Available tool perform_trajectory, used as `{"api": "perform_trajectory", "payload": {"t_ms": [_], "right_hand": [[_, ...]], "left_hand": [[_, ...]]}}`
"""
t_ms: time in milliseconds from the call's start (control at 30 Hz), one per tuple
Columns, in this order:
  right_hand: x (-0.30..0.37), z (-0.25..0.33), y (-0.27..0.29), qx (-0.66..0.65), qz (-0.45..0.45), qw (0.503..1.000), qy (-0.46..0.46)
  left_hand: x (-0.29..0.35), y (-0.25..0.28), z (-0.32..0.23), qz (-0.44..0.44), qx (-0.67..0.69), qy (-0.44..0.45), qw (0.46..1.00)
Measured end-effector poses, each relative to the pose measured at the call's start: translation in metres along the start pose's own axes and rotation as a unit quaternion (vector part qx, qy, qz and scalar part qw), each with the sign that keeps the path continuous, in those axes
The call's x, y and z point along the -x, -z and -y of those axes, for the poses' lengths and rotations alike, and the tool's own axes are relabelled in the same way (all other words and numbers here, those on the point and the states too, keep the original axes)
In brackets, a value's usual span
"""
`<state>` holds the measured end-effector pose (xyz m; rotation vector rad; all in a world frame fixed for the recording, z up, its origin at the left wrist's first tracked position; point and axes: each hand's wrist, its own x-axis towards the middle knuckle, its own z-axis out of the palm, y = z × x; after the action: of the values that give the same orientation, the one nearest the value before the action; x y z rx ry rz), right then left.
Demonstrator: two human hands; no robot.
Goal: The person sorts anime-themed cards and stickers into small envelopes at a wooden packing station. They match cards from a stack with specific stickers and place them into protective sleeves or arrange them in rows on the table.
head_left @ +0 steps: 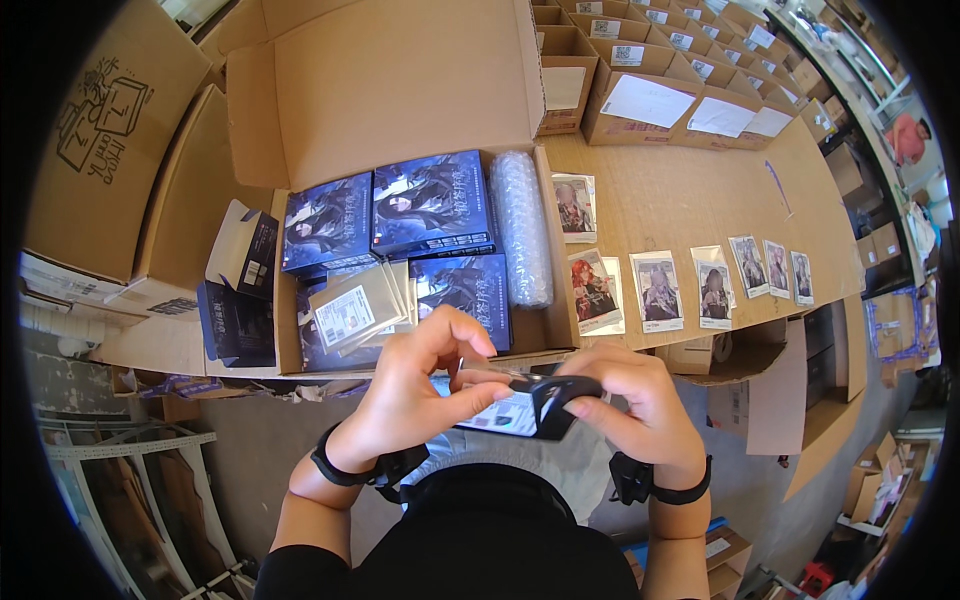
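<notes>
Just past the table's near edge, both my hands hold a dark packet (pixel 508 414) with a pale printed panel. My left hand (pixel 415 385) pinches its upper left side between thumb and fingers. On the other side my right hand (pixel 635 400) grips the black folded end. What lies inside the packet I cannot make out. Beyond my left hand, several flat beige packets (pixel 350 315) with white labels lie on dark blue illustrated boxes (pixel 430 200) in an open carton (pixel 285 340). Picture cards (pixel 656 290) are laid out to the right, some overlapping.
A roll of bubble wrap (pixel 522 230) stands along the carton's right side. To its left sits an opened dark box (pixel 240 290). Rows of brown cartons (pixel 640 100) fill the back of the table (pixel 720 200). Large boxes (pixel 120 130) rise at far left.
</notes>
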<state>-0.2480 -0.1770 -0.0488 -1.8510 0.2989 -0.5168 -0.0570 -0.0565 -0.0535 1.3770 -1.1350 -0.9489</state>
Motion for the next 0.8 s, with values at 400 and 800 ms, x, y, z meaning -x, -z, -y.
{"api": "perform_trajectory", "payload": {"t_ms": [400, 800], "right_hand": [[0.008, -0.026, -0.018, -0.315, -0.167, 0.928, -0.109], [0.015, -0.01, 0.015, -0.125, -0.27, 0.955, 0.012]], "left_hand": [[0.008, -0.014, 0.023, 0.076, 0.229, 0.066, 0.968], [-0.005, 0.001, 0.008, -0.008, -0.246, -0.114, 0.962]]}}
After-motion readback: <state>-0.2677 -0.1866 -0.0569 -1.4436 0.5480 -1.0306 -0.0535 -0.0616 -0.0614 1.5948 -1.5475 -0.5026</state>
